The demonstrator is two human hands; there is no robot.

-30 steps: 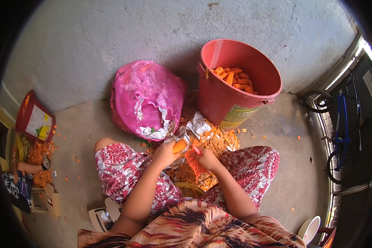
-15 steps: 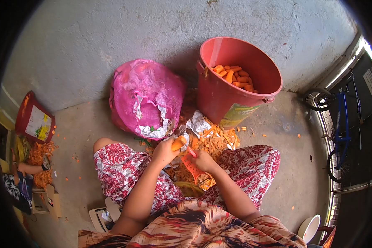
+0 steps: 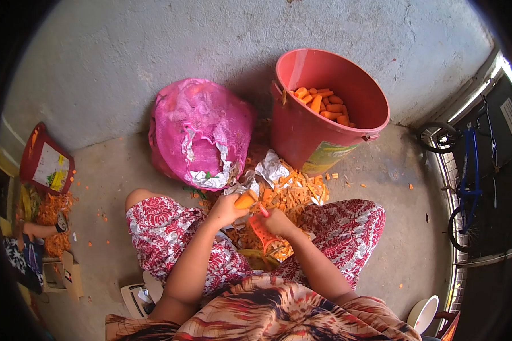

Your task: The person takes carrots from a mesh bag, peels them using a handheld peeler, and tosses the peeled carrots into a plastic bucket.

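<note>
My left hand (image 3: 226, 210) is wrapped round a carrot (image 3: 246, 199), whose orange end sticks out toward the right. In my right hand (image 3: 279, 222) is a red peeler (image 3: 263, 211), held close beside the carrot. A flat red-orange piece with holes (image 3: 261, 232) shows below that fist; whether it is joined to the peeler I cannot tell. Under both hands, a heap of carrot peelings (image 3: 306, 187) spreads between my legs. Crumpled white paper (image 3: 272, 169) lies at the heap's back edge.
A large red bucket (image 3: 293, 125) partly filled with carrots (image 3: 324, 106) stands by the wall. Left of it sits a pink mesh sack (image 3: 210, 108). Another person's arm (image 3: 41, 229) is at far left near a red bucket (image 3: 46, 162). A blue bicycle (image 3: 469, 170) leans right.
My right hand has shifted slightly left and down, and the perforated piece has turned more upright. The left hand still holds the carrot in nearly the same place.
</note>
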